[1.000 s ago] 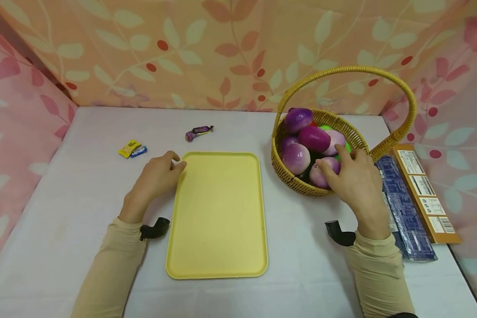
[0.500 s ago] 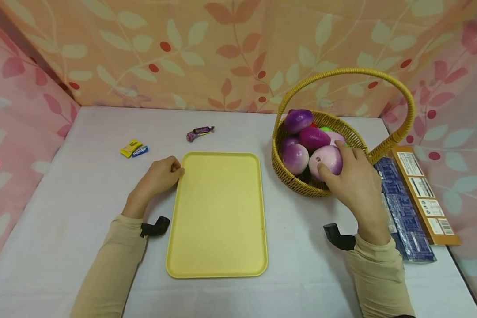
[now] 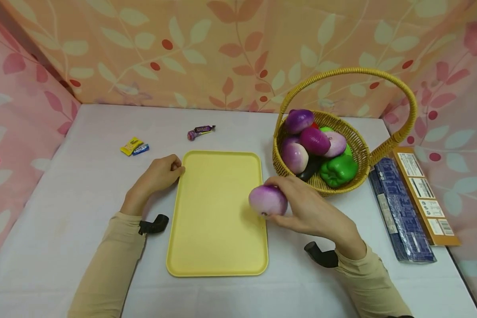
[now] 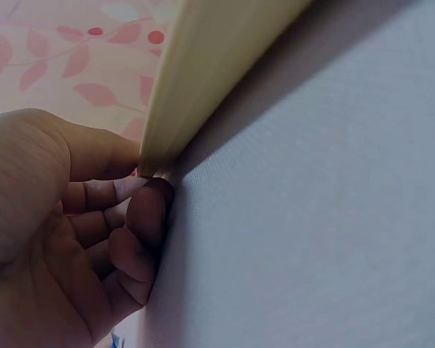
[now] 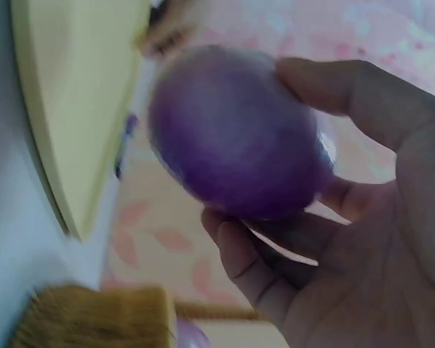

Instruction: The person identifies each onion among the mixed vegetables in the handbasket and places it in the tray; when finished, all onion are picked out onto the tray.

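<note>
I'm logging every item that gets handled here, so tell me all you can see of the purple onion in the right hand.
The purple onion is round and smooth, with a plastic-like sheen, deep purple fading to pale whitish toward one end. The right hand grips it, fingers and thumb curled around it. It is held over the right edge of the yellow tray, just in front of the wicker basket. Whether it touches the tray cannot be told.

Beige long sleeves (image 3: 103, 269) cover both arms; a black wrist camera mount (image 3: 154, 224) sits at each cuff
</note>
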`<state>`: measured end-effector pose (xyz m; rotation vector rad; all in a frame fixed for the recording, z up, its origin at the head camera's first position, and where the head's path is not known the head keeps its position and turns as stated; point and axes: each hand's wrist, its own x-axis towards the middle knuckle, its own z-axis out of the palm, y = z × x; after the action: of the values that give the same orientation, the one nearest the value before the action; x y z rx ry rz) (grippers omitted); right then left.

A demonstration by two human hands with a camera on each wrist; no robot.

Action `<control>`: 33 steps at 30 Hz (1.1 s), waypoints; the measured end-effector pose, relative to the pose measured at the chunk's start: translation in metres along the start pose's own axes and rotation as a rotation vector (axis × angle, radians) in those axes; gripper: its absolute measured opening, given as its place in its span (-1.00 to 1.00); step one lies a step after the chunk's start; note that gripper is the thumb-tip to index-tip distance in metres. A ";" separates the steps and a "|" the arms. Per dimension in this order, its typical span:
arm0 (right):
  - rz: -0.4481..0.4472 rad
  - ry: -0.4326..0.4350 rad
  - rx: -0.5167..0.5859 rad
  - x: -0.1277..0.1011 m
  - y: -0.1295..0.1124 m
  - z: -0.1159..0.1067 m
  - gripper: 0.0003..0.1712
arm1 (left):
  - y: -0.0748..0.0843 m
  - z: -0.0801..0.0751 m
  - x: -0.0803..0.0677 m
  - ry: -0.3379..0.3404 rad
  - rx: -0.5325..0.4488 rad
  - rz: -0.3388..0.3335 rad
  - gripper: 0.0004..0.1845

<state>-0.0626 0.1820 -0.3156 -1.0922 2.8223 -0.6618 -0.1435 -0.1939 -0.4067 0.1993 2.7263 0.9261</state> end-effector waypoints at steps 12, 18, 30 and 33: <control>-0.112 -0.407 0.070 0.006 -0.005 0.034 -0.27 | -0.002 0.001 0.001 0.013 0.018 0.037 -0.78; -0.159 -0.442 0.070 0.007 -0.008 0.039 -0.25 | -0.008 0.005 0.003 0.100 0.014 0.029 -0.76; -0.206 -0.526 0.085 0.005 -0.008 0.039 -0.28 | -0.013 0.010 0.006 0.189 0.024 0.035 -0.75; -0.195 -0.558 0.110 0.006 -0.008 0.039 -0.30 | -0.012 0.011 0.007 0.198 0.022 0.038 -0.77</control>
<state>-0.0543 0.1580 -0.3474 -1.2985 2.2059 -0.4276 -0.1478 -0.1956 -0.4240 0.1726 2.9239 0.9749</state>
